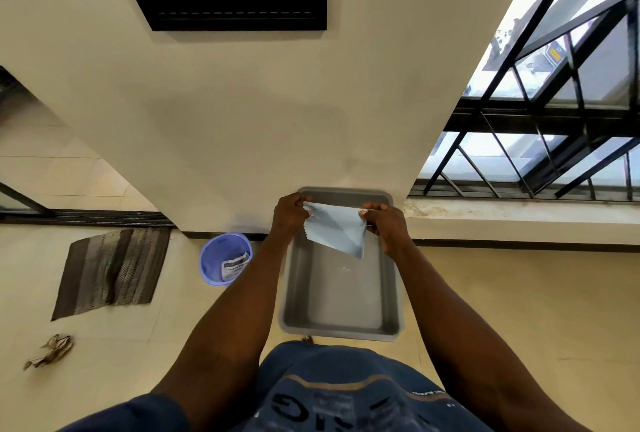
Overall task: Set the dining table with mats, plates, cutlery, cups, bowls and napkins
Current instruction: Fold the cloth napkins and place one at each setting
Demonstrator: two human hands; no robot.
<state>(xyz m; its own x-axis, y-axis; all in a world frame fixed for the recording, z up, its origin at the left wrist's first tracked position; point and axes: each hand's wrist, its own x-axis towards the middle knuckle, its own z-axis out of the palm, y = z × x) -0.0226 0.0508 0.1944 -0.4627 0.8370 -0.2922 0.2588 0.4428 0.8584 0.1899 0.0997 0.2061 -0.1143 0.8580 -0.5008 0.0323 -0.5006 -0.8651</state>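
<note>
napkin step: we pinch the pale blue napkin (337, 231) by its top corners, left hand (289, 215) and right hand (384, 224), stretched between them over the grey tray (341, 327) below; likely next: fold it, find the table, not in view

The cream tiled floor (519, 310) carries a grey plastic tray (393, 300), set against the foot of the wall. Just left of the tray stands a purple bin (212, 258) with a printed packet inside. Further left lies a striped brown mat (110, 272), and near it a crumpled brown scrap (52, 350).
</note>
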